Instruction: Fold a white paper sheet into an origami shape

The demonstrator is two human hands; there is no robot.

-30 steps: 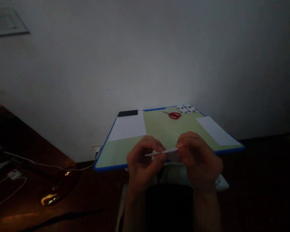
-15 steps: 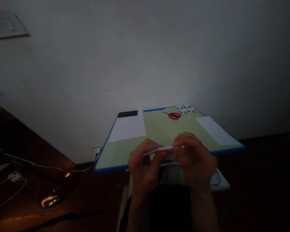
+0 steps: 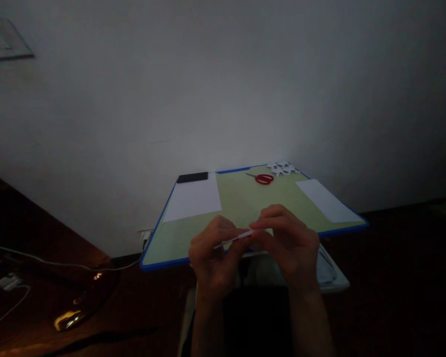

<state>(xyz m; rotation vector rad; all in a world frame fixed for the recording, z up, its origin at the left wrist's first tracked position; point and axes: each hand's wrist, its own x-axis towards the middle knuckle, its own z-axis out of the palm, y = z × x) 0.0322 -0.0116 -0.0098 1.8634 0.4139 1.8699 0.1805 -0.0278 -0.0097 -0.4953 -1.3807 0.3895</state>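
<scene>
Both of my hands hold a small folded piece of white paper (image 3: 235,238) in the air over the near edge of a green table with a blue rim (image 3: 178,261). My left hand (image 3: 211,260) pinches the paper's left part between thumb and fingers. Just to the right, my right hand (image 3: 290,245) pinches its right end, fingers pressed together. The hands nearly touch. Most of the paper is hidden by my fingers.
On the table lie a white sheet (image 3: 193,197) at the left, a black flat object (image 3: 192,177) behind it, red scissors (image 3: 262,178), several small folded paper pieces (image 3: 281,168) at the far edge, and another white sheet (image 3: 325,200) at the right. White cables (image 3: 7,285) lie at far left.
My right hand has slid leftwards along the paper towards my left hand, so less paper shows between them. The view has shifted slightly to the right.
</scene>
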